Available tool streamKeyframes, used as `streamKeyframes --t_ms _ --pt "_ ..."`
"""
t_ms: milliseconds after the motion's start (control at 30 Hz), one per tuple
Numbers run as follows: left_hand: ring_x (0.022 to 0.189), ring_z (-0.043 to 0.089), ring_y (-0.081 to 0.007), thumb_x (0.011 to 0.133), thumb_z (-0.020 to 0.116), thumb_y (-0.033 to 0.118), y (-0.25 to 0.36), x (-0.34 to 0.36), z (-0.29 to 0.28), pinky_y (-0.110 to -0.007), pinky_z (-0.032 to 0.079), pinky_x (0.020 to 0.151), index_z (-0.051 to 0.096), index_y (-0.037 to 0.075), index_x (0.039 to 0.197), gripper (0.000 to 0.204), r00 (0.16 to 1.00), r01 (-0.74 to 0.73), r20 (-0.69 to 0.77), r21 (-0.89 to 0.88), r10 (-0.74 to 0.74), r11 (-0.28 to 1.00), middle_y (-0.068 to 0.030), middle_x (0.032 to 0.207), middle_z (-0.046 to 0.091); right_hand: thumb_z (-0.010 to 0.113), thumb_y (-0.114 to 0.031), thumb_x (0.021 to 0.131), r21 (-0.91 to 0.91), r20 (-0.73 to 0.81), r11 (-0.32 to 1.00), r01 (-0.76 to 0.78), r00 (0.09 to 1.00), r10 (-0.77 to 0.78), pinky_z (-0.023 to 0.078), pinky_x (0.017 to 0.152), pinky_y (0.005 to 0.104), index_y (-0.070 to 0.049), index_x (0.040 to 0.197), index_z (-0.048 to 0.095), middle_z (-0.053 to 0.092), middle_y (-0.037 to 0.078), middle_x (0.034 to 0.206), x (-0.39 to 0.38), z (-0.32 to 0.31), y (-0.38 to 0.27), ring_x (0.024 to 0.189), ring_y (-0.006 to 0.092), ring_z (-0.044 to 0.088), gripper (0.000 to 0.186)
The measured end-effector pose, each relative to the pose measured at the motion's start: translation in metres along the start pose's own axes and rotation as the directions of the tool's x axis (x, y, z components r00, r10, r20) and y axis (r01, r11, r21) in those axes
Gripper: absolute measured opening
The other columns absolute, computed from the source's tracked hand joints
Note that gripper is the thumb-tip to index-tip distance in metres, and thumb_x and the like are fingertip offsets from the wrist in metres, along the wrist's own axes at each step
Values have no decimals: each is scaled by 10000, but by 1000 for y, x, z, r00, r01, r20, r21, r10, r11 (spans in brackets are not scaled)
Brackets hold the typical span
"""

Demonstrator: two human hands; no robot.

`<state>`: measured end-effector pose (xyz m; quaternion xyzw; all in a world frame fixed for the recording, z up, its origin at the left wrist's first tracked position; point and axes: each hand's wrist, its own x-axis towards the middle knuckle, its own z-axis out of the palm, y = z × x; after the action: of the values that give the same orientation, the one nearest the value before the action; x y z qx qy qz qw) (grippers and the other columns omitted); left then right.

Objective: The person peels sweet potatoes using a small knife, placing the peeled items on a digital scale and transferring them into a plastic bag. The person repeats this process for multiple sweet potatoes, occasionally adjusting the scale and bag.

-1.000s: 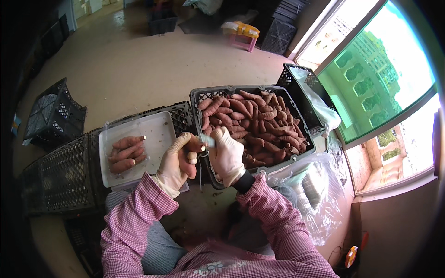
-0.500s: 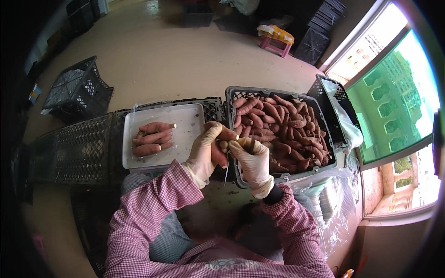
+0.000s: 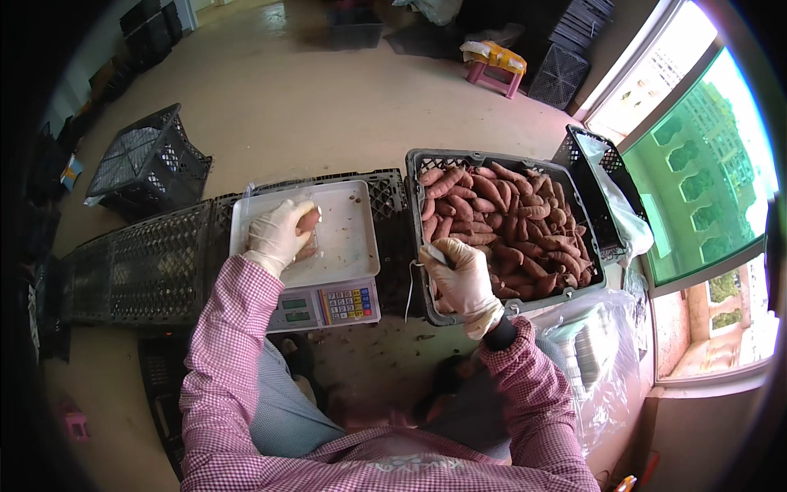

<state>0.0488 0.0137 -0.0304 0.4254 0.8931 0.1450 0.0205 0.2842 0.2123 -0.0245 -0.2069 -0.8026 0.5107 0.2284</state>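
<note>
Head view: clasping a sweet potato (image 3: pixel 309 219) in left hand (image 3: pixel 279 235) over the scale tray (image 3: pixel 348 238), apparently steadying it; pinching a blade-like tool (image 3: pixel 435 254) (mostly hidden) in right hand (image 3: pixel 461 281) beside the black crate (image 3: pixel 416 213), presumably for safety.

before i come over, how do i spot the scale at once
Find the big black crate heaped with sweet potatoes; the scale sits to its left. Its shallow white tray is under the gloved left hand. Unlike the dark latticed crates beside it, it has a pale front panel with two small green displays and a coloured keypad.
</note>
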Motion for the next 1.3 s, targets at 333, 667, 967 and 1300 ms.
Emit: streamKeyframes --t_ms 333,667,967,1300 --pt "1014 610 -307 901 653 305 -63 -3 -3 -394 480 895 641 47 1159 365 964 -28 -262 -249 -39 968 -156 1119 636 714 -101 849 -54 -99 996 73 992 -78 455 584 235 2 908 673 576 53 648 5 -21 12 631 31 448 126" --pt "1055 589 -316 889 629 187 -28 26 24 -391 467 928 627 34 1159 311 965 -66 -261 -128 30 990 -152 1122 615 702 -109 816 -194 -144 971 141 975 -171 503 646 322 -29 943 675 651 151 774 12 -37 13 679 281 646 153" --pt "988 682 -285 944 452 122 46 109 161 -429 559 808 657 27 1041 246 910 404 -125 49 -396 913 -181 1004 696 689 -77 862 -134 -239 987 84 964 -114 476 650 255 11 941 664 628 66 736 10 -66 20 675 92 553 121" --pt "974 629 -375 919 445 96 84 55 118 -461 489 820 624 32 1004 208 901 424 196 -590 -388 687 -217 1021 649 686 -49 854 -171 -304 984 54 947 -105 470 658 240 17 915 658 621 41 735 -2 -93 42 688 70 511 94"
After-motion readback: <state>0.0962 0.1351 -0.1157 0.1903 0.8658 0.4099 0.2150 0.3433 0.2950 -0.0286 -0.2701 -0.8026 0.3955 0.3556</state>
